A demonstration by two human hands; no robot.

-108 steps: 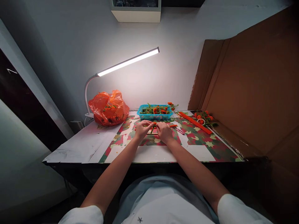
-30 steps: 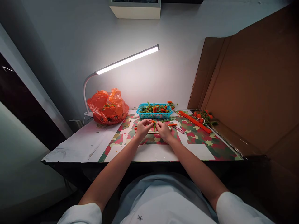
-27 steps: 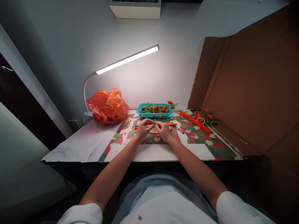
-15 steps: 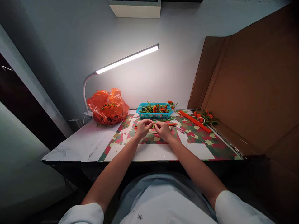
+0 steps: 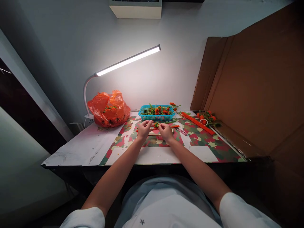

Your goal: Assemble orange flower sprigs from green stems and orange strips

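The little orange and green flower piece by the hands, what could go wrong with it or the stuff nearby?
It seems held only by the right hand, so the orange-and-green flower piece might slip.
Some orange flowers poke above the blue basket's rim and could get knocked.
The pink tool lies near that hand and might get bumped.

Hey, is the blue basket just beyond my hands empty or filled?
Filled: the blue plastic basket holds orange flowers and green stems, with some flowers sticking out past its right end.
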